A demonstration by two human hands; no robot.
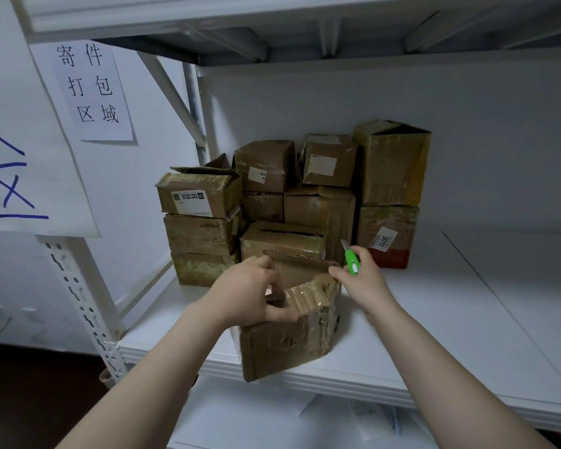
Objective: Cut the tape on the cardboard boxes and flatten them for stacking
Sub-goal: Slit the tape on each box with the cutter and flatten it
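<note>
Cardboard box (282,341) at shelf (441,322) front edge, left grip (250,293) pinching its taped flap (311,298), right grip (361,280) curled round green cutter (352,262) with blade up, stacked boxes (318,205) just behind

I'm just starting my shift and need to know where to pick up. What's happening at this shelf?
A person is opening a cardboard box at the front edge of a white shelf. The left hand grips the box's torn top edge. The right hand holds a green utility knife, blade up, near the raised far flap. The box is open on top but not yet flattened. A pile of other boxes sits behind it by the wall.
</note>
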